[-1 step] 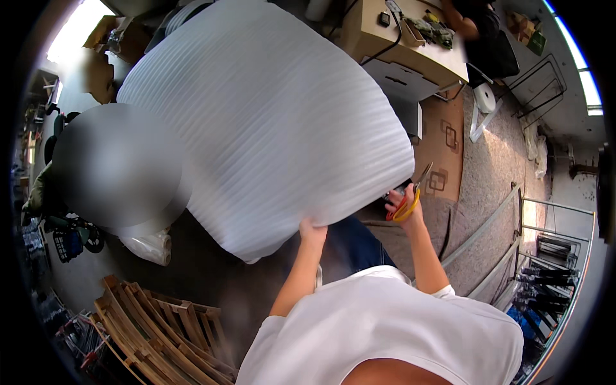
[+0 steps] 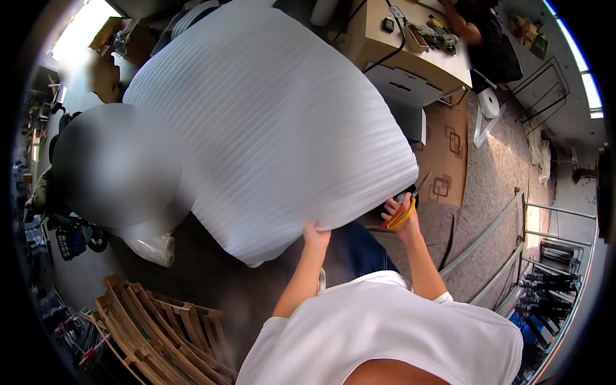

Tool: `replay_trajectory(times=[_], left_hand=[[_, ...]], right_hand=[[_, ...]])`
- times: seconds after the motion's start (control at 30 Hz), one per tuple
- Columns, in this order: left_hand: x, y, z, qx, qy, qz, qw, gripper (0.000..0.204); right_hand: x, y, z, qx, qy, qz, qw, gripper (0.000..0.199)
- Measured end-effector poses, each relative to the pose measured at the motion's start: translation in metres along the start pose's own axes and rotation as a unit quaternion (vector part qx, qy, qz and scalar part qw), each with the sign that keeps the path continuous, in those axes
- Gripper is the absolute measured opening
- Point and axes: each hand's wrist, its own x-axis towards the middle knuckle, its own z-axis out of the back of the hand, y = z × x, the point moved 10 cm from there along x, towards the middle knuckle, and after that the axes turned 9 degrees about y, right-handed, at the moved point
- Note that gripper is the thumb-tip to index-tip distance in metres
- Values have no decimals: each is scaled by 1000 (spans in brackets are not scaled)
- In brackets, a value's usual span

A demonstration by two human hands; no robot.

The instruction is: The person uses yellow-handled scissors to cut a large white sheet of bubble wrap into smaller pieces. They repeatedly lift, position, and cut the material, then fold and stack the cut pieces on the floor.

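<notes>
A large white ribbed foam sheet (image 2: pixel 276 122) is spread over something broad in front of me, and what lies beneath is hidden. My left hand (image 2: pixel 316 235) grips the sheet's near edge, fingers closed with their tips out of sight. Close to the sheet's right near corner, my right hand (image 2: pixel 407 226) holds a pair of scissors (image 2: pixel 402 219) with yellow and red handles. The metal blades point up and to the right, past the corner. Some right-hand fingers extend toward a dark part under the sheet's edge; whether they touch it I cannot tell.
Wooden pallets (image 2: pixel 154 333) lean at lower left, near a plastic-wrapped roll (image 2: pixel 154 249). A round blur covers the left side. At upper right, a person (image 2: pixel 491 38) sits by a desk (image 2: pixel 366 29). A metal rack (image 2: pixel 557 234) stands on the right; flattened cardboard (image 2: pixel 443 147) covers some floor.
The whole view has shifted slightly. My right hand with the scissors sits a little lower relative to the sheet's corner. The left hand keeps its grip on the edge.
</notes>
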Motion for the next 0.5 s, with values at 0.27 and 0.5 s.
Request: replay_trajectory(times=[0.27, 0.5], left_hand=[[13, 14, -17, -97, 2, 24, 995, 43], [7, -28, -39, -216, 82, -3, 973, 35]], right_hand=[[68, -94, -30, 222, 138, -80, 962, 61], [71, -96, -75, 251, 215, 23, 943, 69]])
